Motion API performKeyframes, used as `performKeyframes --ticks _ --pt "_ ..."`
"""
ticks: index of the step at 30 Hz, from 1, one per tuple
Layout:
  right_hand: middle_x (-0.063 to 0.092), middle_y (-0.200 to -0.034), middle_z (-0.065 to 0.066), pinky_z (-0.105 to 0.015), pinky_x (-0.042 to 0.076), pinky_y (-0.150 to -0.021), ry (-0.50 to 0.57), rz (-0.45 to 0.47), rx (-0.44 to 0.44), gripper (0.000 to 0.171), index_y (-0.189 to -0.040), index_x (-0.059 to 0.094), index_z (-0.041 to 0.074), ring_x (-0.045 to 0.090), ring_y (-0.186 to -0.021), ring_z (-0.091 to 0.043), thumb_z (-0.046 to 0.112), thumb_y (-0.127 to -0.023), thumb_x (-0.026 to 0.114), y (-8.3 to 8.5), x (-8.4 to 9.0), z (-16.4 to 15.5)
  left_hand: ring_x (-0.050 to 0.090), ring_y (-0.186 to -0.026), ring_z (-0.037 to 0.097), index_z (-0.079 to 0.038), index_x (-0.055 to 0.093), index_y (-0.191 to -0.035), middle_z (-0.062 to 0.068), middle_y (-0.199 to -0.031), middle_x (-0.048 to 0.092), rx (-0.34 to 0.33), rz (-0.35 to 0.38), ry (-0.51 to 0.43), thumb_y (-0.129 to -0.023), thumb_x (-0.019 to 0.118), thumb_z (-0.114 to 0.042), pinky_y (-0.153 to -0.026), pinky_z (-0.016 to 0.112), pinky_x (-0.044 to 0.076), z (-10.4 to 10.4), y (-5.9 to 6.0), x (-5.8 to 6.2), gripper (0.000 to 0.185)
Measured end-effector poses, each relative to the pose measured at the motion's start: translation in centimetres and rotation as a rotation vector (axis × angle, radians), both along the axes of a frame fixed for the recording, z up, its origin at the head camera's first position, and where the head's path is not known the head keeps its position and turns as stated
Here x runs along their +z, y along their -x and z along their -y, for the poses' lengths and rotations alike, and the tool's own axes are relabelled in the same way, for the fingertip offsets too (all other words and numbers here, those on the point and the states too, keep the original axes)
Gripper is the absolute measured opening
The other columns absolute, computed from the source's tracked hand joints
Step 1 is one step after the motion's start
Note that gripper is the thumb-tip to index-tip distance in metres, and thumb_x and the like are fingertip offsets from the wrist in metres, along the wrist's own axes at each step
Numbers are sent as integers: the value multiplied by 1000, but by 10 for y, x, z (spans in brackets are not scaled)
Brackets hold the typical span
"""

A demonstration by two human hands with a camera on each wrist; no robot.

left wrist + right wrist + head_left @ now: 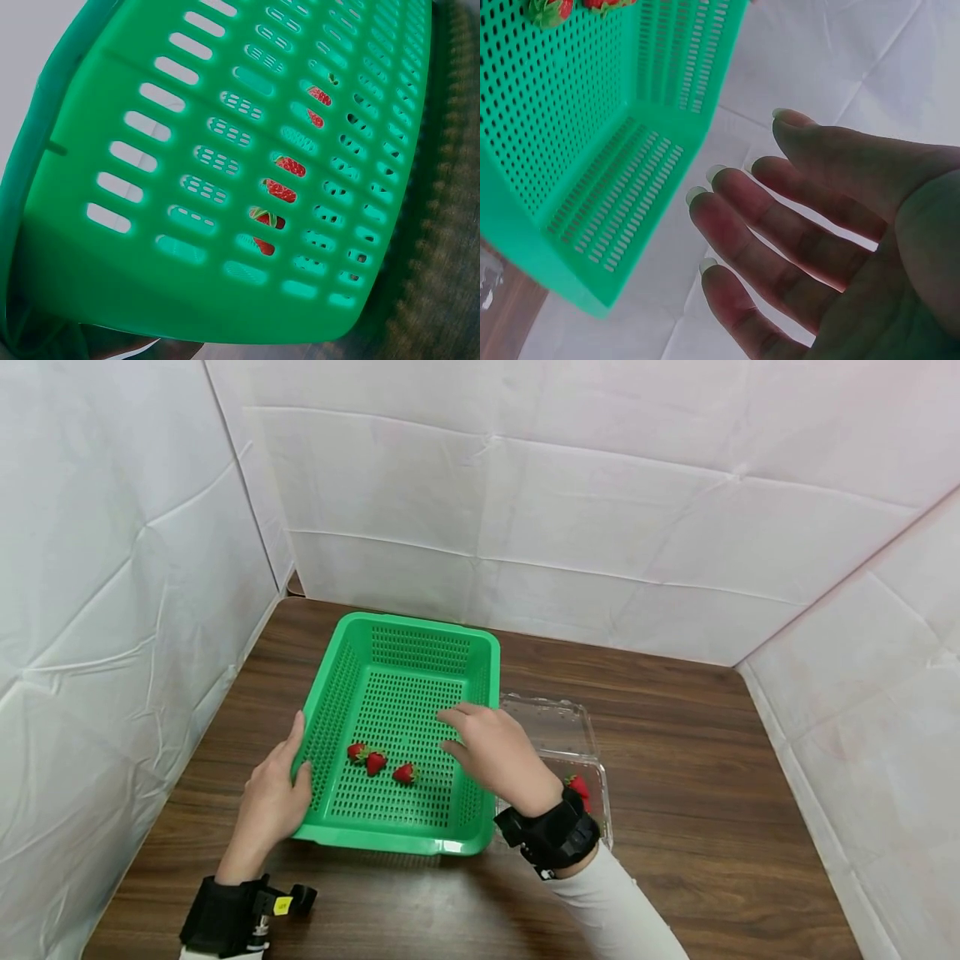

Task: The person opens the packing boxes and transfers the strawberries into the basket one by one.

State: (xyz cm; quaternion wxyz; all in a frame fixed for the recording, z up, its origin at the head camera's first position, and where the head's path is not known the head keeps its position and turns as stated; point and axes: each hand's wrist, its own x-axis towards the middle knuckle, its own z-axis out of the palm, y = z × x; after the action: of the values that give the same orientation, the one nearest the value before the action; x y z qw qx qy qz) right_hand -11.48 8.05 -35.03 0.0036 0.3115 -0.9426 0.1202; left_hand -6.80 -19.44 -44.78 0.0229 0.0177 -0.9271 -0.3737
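Observation:
A green perforated basket (408,635) stands on the wooden table. Three strawberries (375,762) lie on its floor near the front left. My left hand (295,764) grips the basket's left wall, thumb over the rim. In the left wrist view the basket's outer wall (187,150) fills the frame and the strawberries (279,191) show through its slots. My right hand (459,732) hovers over the basket's right side with relaxed fingers and holds nothing. The right wrist view shows its bare palm and straight fingers (780,225) beside the basket (577,150).
A clear plastic clamshell (558,727) lies open against the basket's right side, with a strawberry (578,787) in its near half, partly behind my right wrist. White padded walls enclose the table (697,760) on three sides.

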Motion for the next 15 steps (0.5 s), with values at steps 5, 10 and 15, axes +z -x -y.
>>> performKeyframes --ticks 5,10,15 --pt "66 -120 -7 -32 52 -88 31 -30 -29 36 -124 64 10 66 -103 -21 18 -89 70 -3 2 -13 49 -118 56 -16 8 -157 34 -146 38 -1 5 -1 -99 43 -4 -87 67 43 0 0 0 69" --pt "63 -127 -7 -32 47 -97 44 -7 -80 38 -129 61 12 62 -113 -21 20 -93 65 -7 1 -29 48 -120 56 -16 8 -157 35 -146 37 -3 6 -2 -99 43 -4 -88 67 42 0 -1 1 69" --pt "62 -128 -7 -32 48 -96 46 10 -134 38 -131 60 11 62 -112 -21 19 -94 64 -9 -2 -44 48 -120 55 -15 8 -157 35 -146 36 -1 2 -2 -99 43 -4 -89 67 43 0 0 0 69"
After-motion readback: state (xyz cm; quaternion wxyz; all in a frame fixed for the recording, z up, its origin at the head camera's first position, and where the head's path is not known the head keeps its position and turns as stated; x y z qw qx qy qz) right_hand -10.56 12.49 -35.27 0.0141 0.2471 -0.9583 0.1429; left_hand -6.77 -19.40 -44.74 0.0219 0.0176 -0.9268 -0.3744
